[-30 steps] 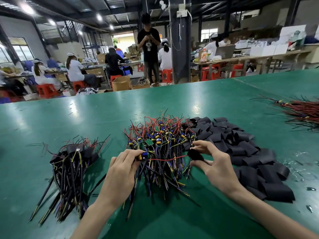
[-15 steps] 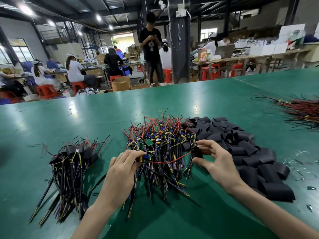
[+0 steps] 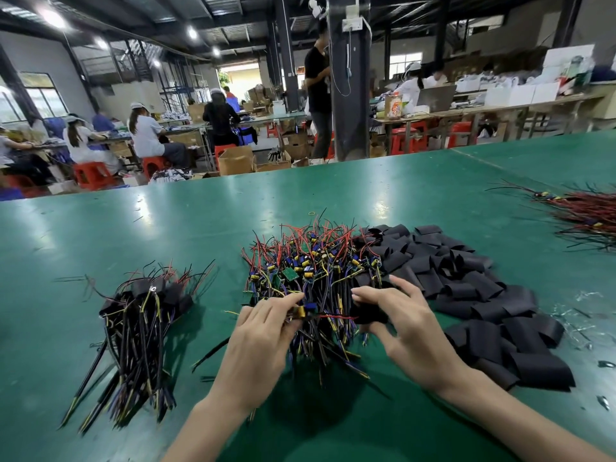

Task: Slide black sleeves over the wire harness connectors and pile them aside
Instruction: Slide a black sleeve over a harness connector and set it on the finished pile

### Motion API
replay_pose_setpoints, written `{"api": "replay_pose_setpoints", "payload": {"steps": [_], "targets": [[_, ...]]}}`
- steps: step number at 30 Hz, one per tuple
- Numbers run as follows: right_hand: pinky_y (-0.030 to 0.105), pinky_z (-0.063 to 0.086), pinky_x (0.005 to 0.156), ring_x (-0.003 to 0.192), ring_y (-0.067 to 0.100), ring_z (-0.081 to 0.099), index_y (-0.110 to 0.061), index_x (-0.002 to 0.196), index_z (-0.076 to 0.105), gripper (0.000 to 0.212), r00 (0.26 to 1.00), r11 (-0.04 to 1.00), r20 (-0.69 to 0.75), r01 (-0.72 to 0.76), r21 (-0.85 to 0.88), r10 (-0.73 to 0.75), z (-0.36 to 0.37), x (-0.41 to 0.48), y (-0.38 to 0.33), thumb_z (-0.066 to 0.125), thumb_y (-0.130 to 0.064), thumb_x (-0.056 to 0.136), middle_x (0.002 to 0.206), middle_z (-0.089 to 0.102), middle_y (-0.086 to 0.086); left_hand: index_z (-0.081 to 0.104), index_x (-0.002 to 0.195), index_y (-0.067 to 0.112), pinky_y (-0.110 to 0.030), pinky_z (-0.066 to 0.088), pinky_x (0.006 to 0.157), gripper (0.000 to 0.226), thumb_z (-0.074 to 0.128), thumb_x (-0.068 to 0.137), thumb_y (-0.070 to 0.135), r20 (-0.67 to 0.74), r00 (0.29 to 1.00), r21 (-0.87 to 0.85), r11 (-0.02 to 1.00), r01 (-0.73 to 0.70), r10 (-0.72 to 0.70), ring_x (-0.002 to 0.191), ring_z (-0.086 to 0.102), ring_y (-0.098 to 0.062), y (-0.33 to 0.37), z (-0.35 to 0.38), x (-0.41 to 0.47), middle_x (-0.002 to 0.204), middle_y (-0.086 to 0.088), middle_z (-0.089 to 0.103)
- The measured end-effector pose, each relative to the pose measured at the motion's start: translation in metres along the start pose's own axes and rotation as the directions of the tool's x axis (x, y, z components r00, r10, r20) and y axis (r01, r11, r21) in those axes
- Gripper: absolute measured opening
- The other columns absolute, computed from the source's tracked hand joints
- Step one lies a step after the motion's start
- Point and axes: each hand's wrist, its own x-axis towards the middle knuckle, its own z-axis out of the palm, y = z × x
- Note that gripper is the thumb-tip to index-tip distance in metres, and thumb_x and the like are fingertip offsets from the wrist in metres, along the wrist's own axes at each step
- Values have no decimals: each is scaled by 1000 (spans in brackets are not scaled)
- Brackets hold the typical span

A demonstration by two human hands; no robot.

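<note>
A tangled heap of wire harnesses with red, black, yellow and purple leads lies in the middle of the green table. My left hand pinches one harness by its yellow-and-blue connector above the heap's near edge. My right hand holds a black sleeve just right of that connector, around the harness's red lead. Loose black sleeves are heaped to the right. A pile of sleeved harnesses lies to the left.
Another bundle of red and black wires lies at the far right of the table. Small scraps dot the surface near the right edge. Beyond the far edge, people sit at benches with red stools and cardboard boxes.
My right hand has brought the black sleeve leftward along the red lead, closer to the connector in my left hand. The view has tilted slightly.
</note>
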Motion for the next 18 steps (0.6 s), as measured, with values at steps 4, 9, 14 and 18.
{"api": "replay_pose_setpoints", "payload": {"steps": [4,9,14,18], "targets": [[41,38,100,99,11,60,-9,118,62,59,997,997,32,68,36,-69,1,-1,-9,82,5,64,105,68,-4,64,114,8,-23,40,76,31,58,88,23,-36,995,-17,996,-91,91,88,49,-3,10,8,-1,99,3,67],[35,46,91,105,13,59,-10,122,61,57,997,989,41,55,134,-61,-1,-1,-16,79,1,70,110,66,-5,65,110,10,-24,41,78,27,64,84,17,-76,989,-25,992,-127,125,92,53,-4,10,12,-2,102,5,67],[31,48,86,100,12,60,-15,127,57,58,997,978,77,-15,208,-1,0,-2,-18,77,-6,74,106,65,-6,58,110,18,-29,40,74,20,58,90,21,-70,987,-52,987,-151,147,88,54,-7,10,12,-2,102,9,64],[29,47,89,103,8,61,-20,128,55,56,995,965,88,-65,253,44,-1,-2,-19,74,-13,75,108,66,-12,58,110,19,-31,40,74,23,60,88,14,-26,991,-63,989,-136,134,88,55,-9,10,12,-2,104,11,63]]}}
